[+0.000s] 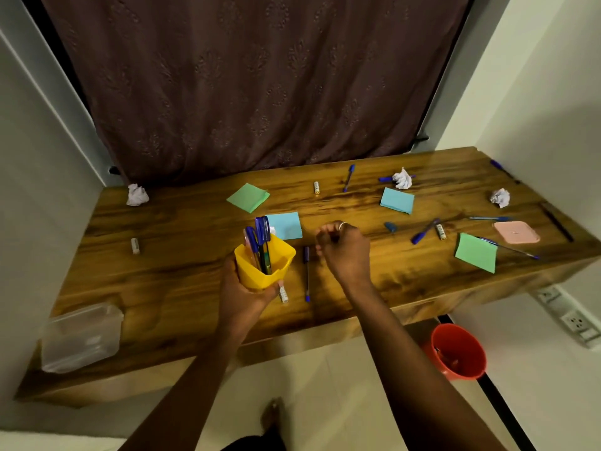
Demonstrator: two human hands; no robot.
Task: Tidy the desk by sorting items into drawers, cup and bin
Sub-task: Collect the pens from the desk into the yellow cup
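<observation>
Left hand point(242, 296) wraps cup point(265, 270), pens point(260, 234) inside. Right hand point(344, 252) fingers curled, contents unclear. Pen point(306, 271) at its 8 o'clock: probably light, stiff, slick; pinch mid-barrel.

Bare forearms point(400, 346); silver ring point(342, 225) on right hand point(344, 252); bare foot point(273, 415); dark garment point(250, 443).

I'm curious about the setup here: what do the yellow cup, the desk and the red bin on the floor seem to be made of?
Yellow cup: probably plastic; thin walls, even colour, smooth matte look.
Desk: wood or a wood-look laminate, glossy; streaked grain with light reflecting off the surface.
Red bin: likely plastic; uniform red, smooth wall with a soft sheen.
</observation>
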